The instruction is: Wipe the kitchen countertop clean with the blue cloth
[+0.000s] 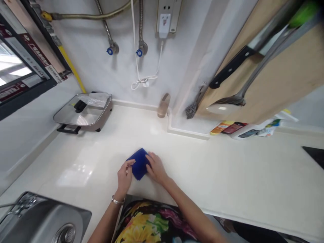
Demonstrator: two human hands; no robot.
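Note:
A small folded blue cloth lies on the cream countertop, near its front edge. My left hand pinches the cloth's near left edge with curled fingers. My right hand rests on the cloth's right side, fingers bent over it. A bracelet sits on my left wrist.
A steel sink is at the lower left. A square lidded electric pan stands at the back left. A knife, ladle and scourer hang by a wooden board at the right, with bottles below. A dark object lies at the right edge.

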